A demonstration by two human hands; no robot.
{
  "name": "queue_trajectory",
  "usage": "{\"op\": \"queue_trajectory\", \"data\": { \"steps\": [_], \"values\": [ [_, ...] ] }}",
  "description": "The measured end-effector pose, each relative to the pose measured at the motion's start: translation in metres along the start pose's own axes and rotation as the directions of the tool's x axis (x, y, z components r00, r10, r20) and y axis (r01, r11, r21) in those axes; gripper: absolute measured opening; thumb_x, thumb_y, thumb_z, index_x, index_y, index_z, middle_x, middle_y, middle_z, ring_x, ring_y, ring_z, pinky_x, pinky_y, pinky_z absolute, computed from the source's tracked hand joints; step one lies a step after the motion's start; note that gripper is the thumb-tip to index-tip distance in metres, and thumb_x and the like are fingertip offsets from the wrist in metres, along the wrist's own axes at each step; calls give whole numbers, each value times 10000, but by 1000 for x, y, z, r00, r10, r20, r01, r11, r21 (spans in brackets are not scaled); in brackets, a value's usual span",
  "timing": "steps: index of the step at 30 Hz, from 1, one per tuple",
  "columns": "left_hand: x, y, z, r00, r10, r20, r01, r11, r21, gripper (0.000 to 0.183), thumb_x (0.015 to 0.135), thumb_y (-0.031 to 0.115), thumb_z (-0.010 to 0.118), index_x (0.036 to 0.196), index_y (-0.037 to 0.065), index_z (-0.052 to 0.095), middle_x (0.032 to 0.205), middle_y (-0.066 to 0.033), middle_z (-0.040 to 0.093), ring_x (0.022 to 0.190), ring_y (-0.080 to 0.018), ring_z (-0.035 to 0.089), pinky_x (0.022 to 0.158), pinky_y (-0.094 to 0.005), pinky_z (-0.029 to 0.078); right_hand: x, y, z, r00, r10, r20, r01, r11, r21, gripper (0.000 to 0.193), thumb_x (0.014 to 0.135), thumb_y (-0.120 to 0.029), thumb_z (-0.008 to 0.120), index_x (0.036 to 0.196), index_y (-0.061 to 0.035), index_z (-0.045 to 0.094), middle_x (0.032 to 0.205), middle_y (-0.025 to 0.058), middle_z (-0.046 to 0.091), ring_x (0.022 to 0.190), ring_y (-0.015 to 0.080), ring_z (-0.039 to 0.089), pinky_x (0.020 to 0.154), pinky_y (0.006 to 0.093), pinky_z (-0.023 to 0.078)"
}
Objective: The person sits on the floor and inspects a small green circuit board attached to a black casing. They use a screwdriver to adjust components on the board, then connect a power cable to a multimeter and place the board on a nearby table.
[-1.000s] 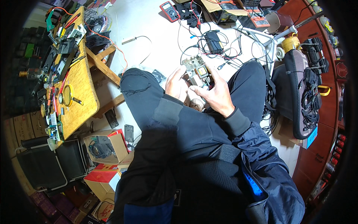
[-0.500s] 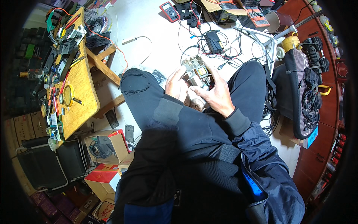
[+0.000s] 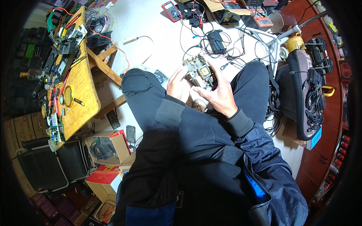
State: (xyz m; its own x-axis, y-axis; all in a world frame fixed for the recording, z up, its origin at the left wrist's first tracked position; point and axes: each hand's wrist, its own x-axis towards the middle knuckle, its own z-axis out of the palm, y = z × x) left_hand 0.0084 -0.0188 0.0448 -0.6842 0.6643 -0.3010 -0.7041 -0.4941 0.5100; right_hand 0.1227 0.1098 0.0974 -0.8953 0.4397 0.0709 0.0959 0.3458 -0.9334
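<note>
Between my knees I hold up a circuit board [image 3: 194, 67], tan, with a square yellow-framed transformer and other parts on its upper face. Its left edge rests in my left hand [image 3: 178, 85], fingers bent along the side. On the opposite edge is my right hand [image 3: 220, 94], fingers along the far right side and thumb at the near corner. The board's underside and some of my fingertips are hidden. Below it show my bare feet [image 3: 199, 104], partly covered by the hands.
A wooden bench [image 3: 83, 109] with tools and a yellow magnifying glass [image 3: 69, 96] stands left. Beyond my hands lie a black power adapter [image 3: 216, 42], tangled cables and a red multimeter [image 3: 171, 11]. Open cardboard boxes [image 3: 120, 147] sit at lower left; a padded chair part [image 3: 299, 94] stands right.
The circuit board has tilted very slightly in my hands, its far edge a touch higher. Both hands keep their hold in nearly the same place.
</note>
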Motion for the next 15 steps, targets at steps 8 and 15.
{"op": "queue_trajectory", "data": {
  "steps": [8, 15],
  "values": [
    [-4, 4, 6, 998, 20, 62, -24, 997, 71, 422, 1056, 182, 536, 1401, -59, 513, 1321, -178, 621, 1213, -275, 610, 1054, -447, 487, 0, 12, 0, 999, 28, 24, -32, 985, 167, 951, 788, -121, 859, 1590, -52, 353, 1434, 194, 578, 1282, 256, 590, 1073, 361, 477],
    [-8, 4, 16, 998, 29, 52, -35, 991, 128, 523, 1022, 251, 635, 1445, -27, 505, 1331, -139, 622, 1189, -243, 612, 1039, -424, 492, 0, 15, -7, 981, 136, 137, -184, 881, 437, 914, 797, -76, 742, 1613, -75, 331, 1400, 178, 591, 1214, 224, 595, 1017, 325, 489]
  ]
}}
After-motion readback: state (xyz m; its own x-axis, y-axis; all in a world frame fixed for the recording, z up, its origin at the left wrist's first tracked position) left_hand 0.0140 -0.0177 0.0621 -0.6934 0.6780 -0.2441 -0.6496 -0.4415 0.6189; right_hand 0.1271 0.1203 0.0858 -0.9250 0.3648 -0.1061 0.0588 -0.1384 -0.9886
